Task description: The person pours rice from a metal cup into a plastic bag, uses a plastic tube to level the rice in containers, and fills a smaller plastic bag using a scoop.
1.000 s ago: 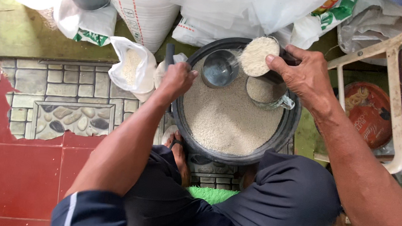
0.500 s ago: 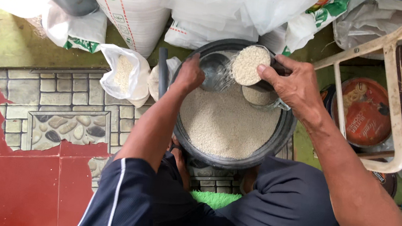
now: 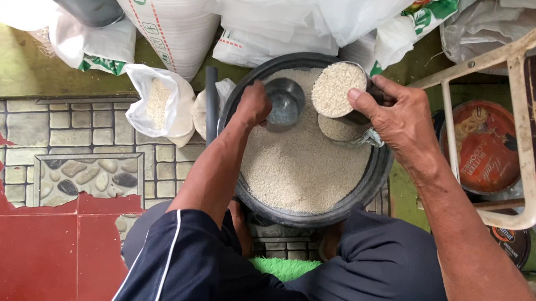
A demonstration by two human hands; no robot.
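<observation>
Head view: one heaped cup of rice [image 3: 338, 89] sits clamped in my right hand [image 3: 397, 117], above the basin's far rim. My left hand [image 3: 253, 103] closes on one empty metal cup [image 3: 283, 103] over the grain. One black basin [image 3: 370, 180] of rice between my knees. One open bag of rice [image 3: 158, 104] lies just left.

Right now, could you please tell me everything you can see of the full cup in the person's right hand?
The cup is a small round scoop that looks like metal, heaped level to its rim with pale rice grains. The right hand grips its side, thumb lying on the rim. It is held roughly upright over the far side of the big dark basin of rice, just above a clear glass standing in the grain. Its lower wall is hidden. An empty metal cup, at the left hand, lies beside it.
</observation>
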